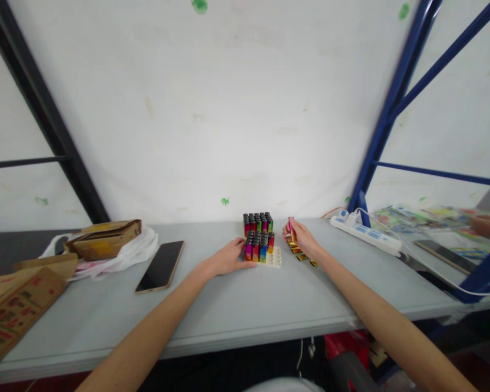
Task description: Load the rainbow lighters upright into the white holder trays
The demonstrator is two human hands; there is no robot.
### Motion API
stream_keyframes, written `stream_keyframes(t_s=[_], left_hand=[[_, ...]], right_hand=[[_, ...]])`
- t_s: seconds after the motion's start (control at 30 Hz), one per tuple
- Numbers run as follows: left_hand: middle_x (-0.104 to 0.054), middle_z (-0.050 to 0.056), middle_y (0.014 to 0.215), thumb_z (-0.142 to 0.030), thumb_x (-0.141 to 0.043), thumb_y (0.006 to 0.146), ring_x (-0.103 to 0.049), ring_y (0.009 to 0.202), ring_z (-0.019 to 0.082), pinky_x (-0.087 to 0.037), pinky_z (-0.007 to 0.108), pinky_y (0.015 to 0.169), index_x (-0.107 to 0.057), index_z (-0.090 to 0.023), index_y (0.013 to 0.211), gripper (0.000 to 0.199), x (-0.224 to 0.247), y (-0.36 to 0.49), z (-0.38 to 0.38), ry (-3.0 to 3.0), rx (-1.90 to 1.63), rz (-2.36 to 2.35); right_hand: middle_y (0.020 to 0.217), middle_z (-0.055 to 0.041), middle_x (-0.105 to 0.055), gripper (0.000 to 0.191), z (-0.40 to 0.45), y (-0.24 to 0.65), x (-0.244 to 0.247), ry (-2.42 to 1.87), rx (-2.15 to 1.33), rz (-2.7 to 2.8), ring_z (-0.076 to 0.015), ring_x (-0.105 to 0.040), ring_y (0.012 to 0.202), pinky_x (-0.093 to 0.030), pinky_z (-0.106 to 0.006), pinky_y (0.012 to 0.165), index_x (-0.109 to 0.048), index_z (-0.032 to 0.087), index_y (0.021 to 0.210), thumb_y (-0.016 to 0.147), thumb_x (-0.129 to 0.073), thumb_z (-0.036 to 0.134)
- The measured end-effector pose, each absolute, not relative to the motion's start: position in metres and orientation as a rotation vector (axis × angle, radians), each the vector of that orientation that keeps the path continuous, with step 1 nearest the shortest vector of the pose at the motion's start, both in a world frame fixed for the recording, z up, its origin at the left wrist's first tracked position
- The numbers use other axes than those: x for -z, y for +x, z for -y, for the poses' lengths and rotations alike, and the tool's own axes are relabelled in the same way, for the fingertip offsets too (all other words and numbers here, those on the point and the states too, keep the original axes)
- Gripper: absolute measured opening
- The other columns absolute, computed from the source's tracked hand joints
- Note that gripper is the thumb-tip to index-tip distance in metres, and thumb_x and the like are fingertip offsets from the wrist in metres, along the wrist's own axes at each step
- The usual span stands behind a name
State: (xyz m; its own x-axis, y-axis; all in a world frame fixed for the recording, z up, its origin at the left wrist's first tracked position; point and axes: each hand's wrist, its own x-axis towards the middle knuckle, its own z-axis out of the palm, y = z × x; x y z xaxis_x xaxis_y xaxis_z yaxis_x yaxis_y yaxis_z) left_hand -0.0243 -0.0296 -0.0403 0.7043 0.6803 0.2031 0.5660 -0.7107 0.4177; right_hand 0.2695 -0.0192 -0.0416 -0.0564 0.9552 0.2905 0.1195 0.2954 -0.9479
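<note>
Counter: two tube clusters, far cluster and near cluster, the latter in one tray; too packed to count. Right hand pinches one pink tube, at least four gold pieces beside. Left hand cups near cluster's left side; grip, can't tell. One phone left; power strip right, by blue post. Left carton cut off.

I've got a single view here: head-mounted, facing forward and down over the table, left hand and right hand well out ahead, wall square behind them.
</note>
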Motion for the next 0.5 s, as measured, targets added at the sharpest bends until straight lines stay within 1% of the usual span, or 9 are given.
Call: stream_keyframes(t_s=[0.07, 0.1, 0.13, 0.2, 0.27, 0.37, 0.5], left_hand=[[-0.059, 0.013, 0.131, -0.067, -0.063, 0.087, -0.055, 0.124, 0.032, -0.042, 0.042, 0.115, -0.068, -0.018, 0.116, 0.057, 0.04, -0.024, 0.03, 2.593, -0.499, -0.972], [-0.06, 0.012, 0.13, -0.067, -0.062, 0.087, -0.055, 0.124, 0.033, -0.043, 0.042, 0.114, -0.069, -0.019, 0.115, 0.056, 0.04, -0.024, 0.03, 2.598, -0.496, -0.967], [-0.06, 0.012, 0.129, -0.067, -0.062, 0.088, -0.055, 0.124, 0.033, -0.043, 0.042, 0.114, -0.069, -0.019, 0.114, 0.055, 0.039, -0.024, 0.03, 2.603, -0.495, -0.963], [-0.061, 0.012, 0.127, -0.066, -0.062, 0.088, -0.055, 0.124, 0.032, -0.043, 0.042, 0.113, -0.069, -0.02, 0.112, 0.053, 0.039, -0.024, 0.031, 2.603, -0.504, -0.957], [-0.061, 0.012, 0.129, -0.066, -0.063, 0.087, -0.055, 0.124, 0.032, -0.043, 0.042, 0.114, -0.069, -0.02, 0.114, 0.054, 0.039, -0.024, 0.031, 2.588, -0.521, -0.963], [-0.059, 0.013, 0.132, -0.066, -0.064, 0.086, -0.055, 0.125, 0.032, -0.042, 0.043, 0.115, -0.068, -0.019, 0.116, 0.056, 0.04, -0.024, 0.031, 2.566, -0.523, -0.973], [-0.06, 0.013, 0.13, -0.064, -0.064, 0.087, -0.055, 0.124, 0.033, -0.042, 0.043, 0.115, -0.068, -0.018, 0.115, 0.054, 0.041, -0.024, 0.03, 2.567, -0.512, -0.97]], right_hand=[[0.07, 0.0003, -0.054, 0.058, 0.025, 0.263, 0.038, -1.001, -1.039, 1.49, -0.0154, -0.054, 0.062, -0.049, -0.028, 0.062, -0.044, 0.024, 0.081, 0.088, -0.038, 0.082], [0.068, 0.0024, -0.051, 0.057, 0.028, 0.259, 0.037, -0.99, -1.066, 1.506, -0.0143, -0.05, 0.058, -0.048, -0.027, 0.06, -0.044, 0.025, 0.084, 0.089, -0.039, 0.081], [0.066, 0.0044, -0.046, 0.056, 0.031, 0.256, 0.035, -0.995, -1.082, 1.529, -0.013, -0.045, 0.053, -0.045, -0.026, 0.056, -0.044, 0.025, 0.085, 0.089, -0.04, 0.08], [0.063, 0.0072, -0.037, 0.055, 0.035, 0.249, 0.034, -1.031, -1.092, 1.554, -0.011, -0.033, 0.048, -0.036, -0.024, 0.047, -0.041, 0.026, 0.084, 0.088, -0.043, 0.081], [0.061, 0.008, -0.031, 0.056, 0.039, 0.244, 0.036, -1.076, -1.079, 1.557, -0.0104, -0.025, 0.047, -0.027, -0.023, 0.044, -0.037, 0.026, 0.079, 0.086, -0.045, 0.081], [0.057, 0.0063, -0.03, 0.057, 0.043, 0.239, 0.04, -1.16, -0.942, 1.586, -0.0118, -0.027, 0.048, -0.025, -0.025, 0.046, -0.034, 0.025, 0.07, 0.087, -0.044, 0.079], [0.054, 0.003, -0.032, 0.055, 0.047, 0.236, 0.044, -1.28, -0.627, 1.678, -0.0142, -0.033, 0.053, -0.026, -0.027, 0.05, -0.034, 0.024, 0.058, 0.089, -0.046, 0.068]])
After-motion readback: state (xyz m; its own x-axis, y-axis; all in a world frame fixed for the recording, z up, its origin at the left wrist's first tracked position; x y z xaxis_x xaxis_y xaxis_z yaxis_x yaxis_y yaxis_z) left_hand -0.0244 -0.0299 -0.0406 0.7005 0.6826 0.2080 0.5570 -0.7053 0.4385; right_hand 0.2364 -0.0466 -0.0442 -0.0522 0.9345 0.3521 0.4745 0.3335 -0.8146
